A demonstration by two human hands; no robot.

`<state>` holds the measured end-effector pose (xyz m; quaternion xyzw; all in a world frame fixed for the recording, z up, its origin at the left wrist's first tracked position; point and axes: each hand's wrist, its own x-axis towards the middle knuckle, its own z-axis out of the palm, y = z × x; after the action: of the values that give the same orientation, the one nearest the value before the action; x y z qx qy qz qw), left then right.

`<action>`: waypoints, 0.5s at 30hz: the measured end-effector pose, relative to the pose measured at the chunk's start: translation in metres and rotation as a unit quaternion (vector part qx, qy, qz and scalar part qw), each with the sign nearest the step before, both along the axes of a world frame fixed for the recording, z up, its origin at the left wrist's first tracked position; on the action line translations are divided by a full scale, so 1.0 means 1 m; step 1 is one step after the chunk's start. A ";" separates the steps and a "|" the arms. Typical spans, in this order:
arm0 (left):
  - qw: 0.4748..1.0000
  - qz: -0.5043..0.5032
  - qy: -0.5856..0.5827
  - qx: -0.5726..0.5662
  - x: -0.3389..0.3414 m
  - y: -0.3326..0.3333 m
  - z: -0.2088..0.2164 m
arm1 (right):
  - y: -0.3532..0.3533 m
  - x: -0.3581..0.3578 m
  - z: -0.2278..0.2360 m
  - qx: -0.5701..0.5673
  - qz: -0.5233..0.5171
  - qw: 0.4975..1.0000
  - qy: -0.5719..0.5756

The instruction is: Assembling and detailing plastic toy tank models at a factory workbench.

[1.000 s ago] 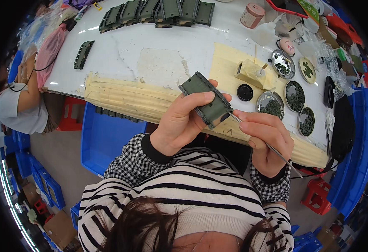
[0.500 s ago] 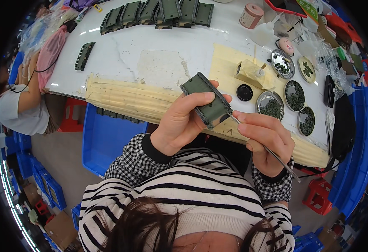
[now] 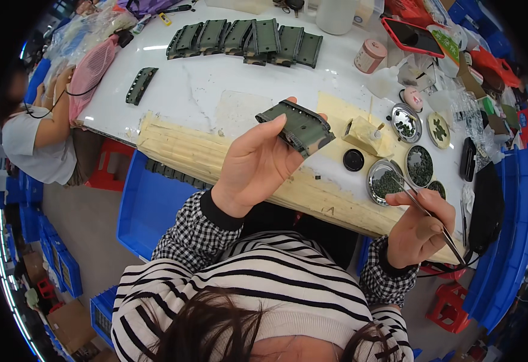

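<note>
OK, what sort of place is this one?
Probably a workshop for assembling small parts: similar green pieces lie in a row on the white table, metal dishes hold tiny bits, and a blue bin sits below.

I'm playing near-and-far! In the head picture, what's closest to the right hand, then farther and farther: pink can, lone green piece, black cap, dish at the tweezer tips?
1. Dish: just up-left of the right hand.
2. Black cap: left of the dish.
3. Pink can: farther up the table.
4. Lone green piece: far left.

Brightly lit, glare on tabletop point(image 3: 182, 90) — bowed edges
</note>
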<state>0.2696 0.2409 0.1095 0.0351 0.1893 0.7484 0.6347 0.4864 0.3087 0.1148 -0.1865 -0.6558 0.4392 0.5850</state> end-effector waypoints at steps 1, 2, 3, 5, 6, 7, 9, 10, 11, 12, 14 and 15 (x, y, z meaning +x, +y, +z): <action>0.997 -0.008 -0.073 0.025 -0.001 0.000 -0.005 | -0.001 0.001 -0.001 -0.013 -0.007 1.000 -0.015; 0.988 -0.017 -0.145 0.050 -0.004 0.000 -0.014 | -0.002 0.001 -0.003 -0.026 -0.015 0.999 -0.030; 0.973 -0.026 -0.215 0.074 -0.005 0.001 -0.018 | -0.002 0.003 -0.005 -0.023 -0.014 0.999 -0.033; 0.950 -0.068 -0.285 0.103 -0.004 0.006 -0.017 | -0.004 0.002 -0.005 -0.008 -0.024 0.999 -0.047; 0.936 -0.090 -0.321 0.117 -0.002 0.008 -0.017 | -0.005 0.002 -0.005 0.000 -0.030 0.998 -0.054; 0.933 -0.088 -0.329 0.114 0.000 0.010 -0.016 | -0.006 0.002 -0.005 0.011 -0.022 0.998 -0.058; 0.928 -0.083 -0.346 0.108 0.002 0.011 -0.013 | -0.008 0.001 -0.005 0.008 -0.008 0.998 -0.064; 0.931 -0.080 -0.340 0.106 0.003 0.012 -0.013 | -0.009 0.001 -0.005 0.006 -0.001 0.998 -0.067; 0.933 -0.078 -0.335 0.105 0.003 0.012 -0.013 | -0.009 0.002 -0.006 0.004 0.003 0.998 -0.070; 0.935 -0.077 -0.329 0.102 0.003 0.013 -0.013 | -0.008 0.004 -0.008 0.001 0.006 0.997 -0.073; 0.937 -0.081 -0.324 0.105 0.003 0.014 -0.013 | -0.006 0.006 -0.009 -0.012 0.006 0.997 -0.076; 0.937 -0.084 -0.323 0.105 0.004 0.014 -0.014 | -0.006 0.008 -0.009 -0.025 0.001 0.997 -0.077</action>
<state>0.2734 0.2545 0.0952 -0.1263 -0.1091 0.6787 0.7152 0.4944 0.3031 0.1054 -0.2334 -0.6882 0.4402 0.5273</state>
